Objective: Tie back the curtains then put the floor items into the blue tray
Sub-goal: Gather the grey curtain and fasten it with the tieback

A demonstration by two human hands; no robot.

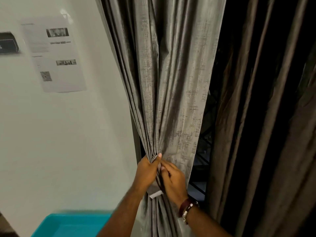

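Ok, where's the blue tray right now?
The blue tray sits at the bottom left of the head view, against the white wall, just left of the grey curtain.

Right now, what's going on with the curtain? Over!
Left hand grips the bunched grey curtain. Right hand works the tieback band beside it. Blue tray waits below left. Nothing blocking.

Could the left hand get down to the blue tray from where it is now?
Probably yes, but not at once. The left hand grips the gathered grey curtain, so it would have to let go first. The blue tray sits below and left of it, by the wall, with nothing visible between them.
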